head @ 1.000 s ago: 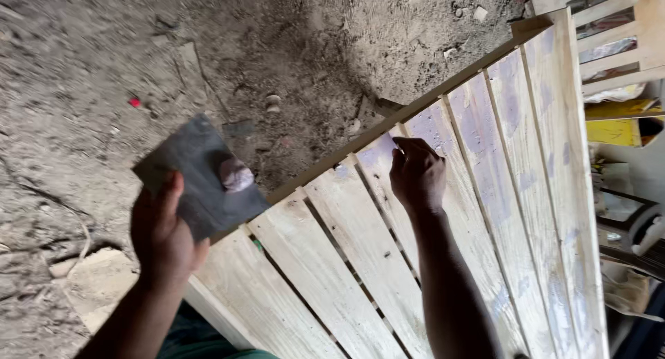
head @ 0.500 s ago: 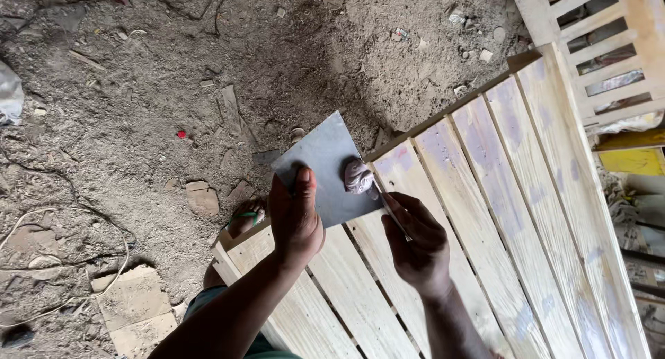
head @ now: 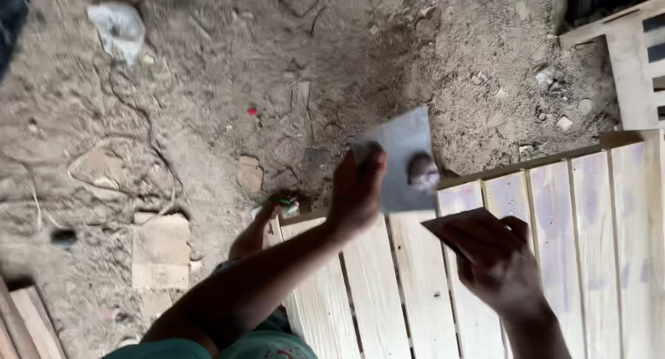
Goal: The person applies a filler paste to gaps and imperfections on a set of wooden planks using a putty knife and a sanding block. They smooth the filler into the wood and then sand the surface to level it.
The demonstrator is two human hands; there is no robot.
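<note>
Over the dirt ground: a slatted wooden panel (head: pixel 554 262) of pale boards fills the lower right of my view, its top rail running up to the right.
Ground: bare earth (head: pixel 208 123) with scraps, a flat stone and a crumpled pale bag far off at upper left.
Second frame: another pale slatted piece (head: pixel 634 68) sits at the upper right edge, apart from the panel.
Grey board: my left hand (head: pixel 357 189) is closed on the edge of a flat grey square board (head: pixel 405 158), thumb on its face, holding it just above the panel's top rail.
Filler: a small brownish lump (head: pixel 421 172) sits on the board's right part, near the rail.
Blade: my right hand (head: pixel 495 262) grips a thin flat scraper blade (head: pixel 457 220), its edge pointing toward the board, low over the slats.
How I would do it well: I keep the board level so the lump stays put, bring the blade's edge flat to the lump, take a small amount, and hold both hands close over the slats. Motion blur hides the blade's exact edge.
</note>
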